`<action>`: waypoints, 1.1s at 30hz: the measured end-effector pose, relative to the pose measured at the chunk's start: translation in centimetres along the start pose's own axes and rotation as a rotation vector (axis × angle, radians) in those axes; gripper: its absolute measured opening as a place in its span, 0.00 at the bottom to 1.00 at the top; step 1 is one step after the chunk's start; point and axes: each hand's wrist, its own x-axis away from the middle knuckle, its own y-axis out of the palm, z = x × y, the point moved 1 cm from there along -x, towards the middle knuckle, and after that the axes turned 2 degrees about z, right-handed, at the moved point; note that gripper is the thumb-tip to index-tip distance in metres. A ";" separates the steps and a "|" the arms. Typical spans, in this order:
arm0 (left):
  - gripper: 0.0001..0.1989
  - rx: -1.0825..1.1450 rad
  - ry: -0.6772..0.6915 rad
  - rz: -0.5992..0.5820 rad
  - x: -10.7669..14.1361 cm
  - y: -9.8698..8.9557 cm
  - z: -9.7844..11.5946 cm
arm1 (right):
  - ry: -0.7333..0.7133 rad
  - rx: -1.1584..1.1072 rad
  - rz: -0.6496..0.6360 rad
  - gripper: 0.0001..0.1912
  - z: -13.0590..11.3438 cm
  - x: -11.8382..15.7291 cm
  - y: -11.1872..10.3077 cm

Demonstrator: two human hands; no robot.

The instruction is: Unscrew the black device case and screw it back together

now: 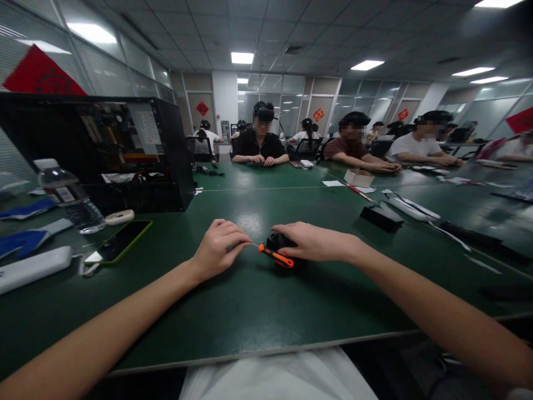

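Note:
Near the middle of the green table [245, 328], my left hand [221, 248] is closed in a pinch on the thin metal shaft of a screwdriver. The screwdriver's orange and black handle [275, 255] points to the right, in front of a black object [280, 242]. My right hand [313, 241] curves over that black object from the right, fingers wrapped on its top and side. Much of the object is hidden under the hand, so its shape is unclear.
An open black computer case [170, 150] stands at the left, with a water bottle [70, 197], a phone [120, 241] and a white device [35, 269] before it. To the right are a black block [381, 218] and a white power strip [412, 208]. People sit across the table.

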 end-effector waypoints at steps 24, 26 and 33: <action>0.50 0.469 -0.689 -0.279 -0.4 5.1 3.7 | -0.103 0.060 0.098 0.21 -2.0 3.4 -14.4; 0.48 0.455 -0.656 -0.308 -0.5 4.7 3.5 | -0.100 0.080 0.069 0.20 -1.9 3.1 -14.3; 0.45 0.429 -0.617 -0.349 -0.7 4.1 3.3 | -0.172 0.121 0.060 0.20 -1.6 1.2 -14.1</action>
